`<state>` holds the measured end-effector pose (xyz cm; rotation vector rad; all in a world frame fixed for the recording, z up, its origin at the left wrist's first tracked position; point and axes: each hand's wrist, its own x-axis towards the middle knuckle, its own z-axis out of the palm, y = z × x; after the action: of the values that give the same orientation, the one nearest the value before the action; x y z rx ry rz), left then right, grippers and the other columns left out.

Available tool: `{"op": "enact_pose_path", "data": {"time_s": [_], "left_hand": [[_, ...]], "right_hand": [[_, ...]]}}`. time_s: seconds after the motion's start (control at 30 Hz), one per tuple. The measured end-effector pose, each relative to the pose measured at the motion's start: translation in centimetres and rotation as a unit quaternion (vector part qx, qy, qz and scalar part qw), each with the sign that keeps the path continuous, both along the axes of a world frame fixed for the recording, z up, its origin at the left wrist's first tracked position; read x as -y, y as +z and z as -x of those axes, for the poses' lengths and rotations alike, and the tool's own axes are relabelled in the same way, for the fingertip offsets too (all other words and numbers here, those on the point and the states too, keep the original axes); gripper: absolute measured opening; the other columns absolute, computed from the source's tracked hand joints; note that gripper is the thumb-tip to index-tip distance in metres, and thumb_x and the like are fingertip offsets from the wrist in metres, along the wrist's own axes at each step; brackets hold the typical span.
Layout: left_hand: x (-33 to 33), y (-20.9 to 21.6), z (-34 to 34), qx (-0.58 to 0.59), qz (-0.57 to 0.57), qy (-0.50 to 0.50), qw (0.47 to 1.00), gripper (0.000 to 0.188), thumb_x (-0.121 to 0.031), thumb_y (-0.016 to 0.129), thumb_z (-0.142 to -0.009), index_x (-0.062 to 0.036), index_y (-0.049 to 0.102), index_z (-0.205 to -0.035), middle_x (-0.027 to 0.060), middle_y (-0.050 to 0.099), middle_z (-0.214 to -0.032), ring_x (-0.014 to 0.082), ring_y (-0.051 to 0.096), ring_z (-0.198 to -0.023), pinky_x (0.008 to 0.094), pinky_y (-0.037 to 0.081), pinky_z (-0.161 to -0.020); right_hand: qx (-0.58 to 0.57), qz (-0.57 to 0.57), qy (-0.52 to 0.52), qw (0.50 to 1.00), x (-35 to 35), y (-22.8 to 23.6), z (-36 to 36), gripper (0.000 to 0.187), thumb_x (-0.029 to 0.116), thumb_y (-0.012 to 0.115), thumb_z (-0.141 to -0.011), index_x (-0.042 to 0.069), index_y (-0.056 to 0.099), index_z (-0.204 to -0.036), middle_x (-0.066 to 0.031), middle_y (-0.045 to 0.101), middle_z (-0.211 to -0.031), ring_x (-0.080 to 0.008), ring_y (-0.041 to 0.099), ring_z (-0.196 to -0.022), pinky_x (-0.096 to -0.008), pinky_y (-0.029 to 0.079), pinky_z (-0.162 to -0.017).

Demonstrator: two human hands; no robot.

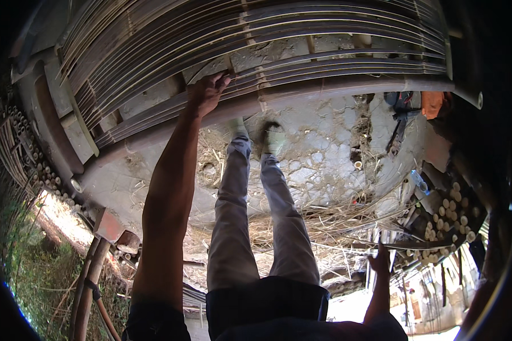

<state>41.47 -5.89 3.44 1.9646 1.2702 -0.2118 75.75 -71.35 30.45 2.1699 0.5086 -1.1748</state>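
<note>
A long frame of thin bamboo slats (335, 63) stretches across the far side, tied at intervals by pale cross-lashings. My left hand (209, 91) reaches out to its near edge, fingers closed at one of the slats; the palm side is hidden. Just below this hand runs a thick dark bamboo pole (324, 86), the frame's near rail. Low on the right, my right hand (380, 262) is apart from the frame, thumb and a finger spread. A long dark strip (421, 245) lies close behind its fingertip; I cannot tell whether they touch.
My feet stand on cracked ground (307, 165) before the frame, with loose straw (335, 227) behind them. Cut bamboo poles (446, 216) are stacked at right. An orange item (432, 104) sits by the rail's right end, and a plastic bottle (420, 182) lies below. Wooden posts (88, 284) stand at left.
</note>
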Motion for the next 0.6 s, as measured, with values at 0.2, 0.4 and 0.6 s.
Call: {"op": "enact_pose_path", "data": {"time_s": [0.2, 0.4, 0.6], "left_hand": [[-1.2, 0.6, -0.2, 0.024, 0.039, -0.057, 0.997, 0.049, -0.051, 0.039, -0.100, -0.0128, 0.063, -0.117, 0.0157, 0.068, -0.104, 0.0371, 0.064, -0.098, 0.0442, 0.050, -0.082], [0.3, 0.1, -0.9, -0.005, -0.042, -0.048, 0.998, 0.049, -0.049, 0.034, -0.101, -0.0120, 0.065, -0.111, 0.0148, 0.067, -0.106, 0.0375, 0.063, -0.100, 0.0472, 0.049, -0.085], [1.0, 1.0, -1.9, 0.020, -0.041, -0.036, 0.998, 0.045, -0.041, 0.040, -0.103, -0.0039, 0.063, -0.113, 0.0202, 0.066, -0.107, 0.0383, 0.063, -0.100, 0.0450, 0.050, -0.082]], "right_hand": [[-0.018, -0.474, 0.107, 0.874, -31.9, -7.0, -0.5, 0.053, 0.012, 0.068, -0.083, 0.006, 0.050, -0.132, -0.0158, 0.060, -0.120, -0.0324, 0.057, -0.109, -0.0412, 0.046, -0.094], [0.082, -0.463, 0.150, 0.870, -36.8, -8.6, -11.7, 0.047, 0.019, 0.066, -0.087, 0.007, 0.050, -0.130, -0.0157, 0.061, -0.114, -0.0330, 0.058, -0.107, -0.0428, 0.047, -0.092], [0.129, -0.443, 0.181, 0.868, -36.2, -16.1, -28.1, 0.053, 0.028, 0.066, -0.086, 0.008, 0.048, -0.131, -0.0195, 0.055, -0.124, -0.0391, 0.051, -0.115, -0.0500, 0.040, -0.098]]}}
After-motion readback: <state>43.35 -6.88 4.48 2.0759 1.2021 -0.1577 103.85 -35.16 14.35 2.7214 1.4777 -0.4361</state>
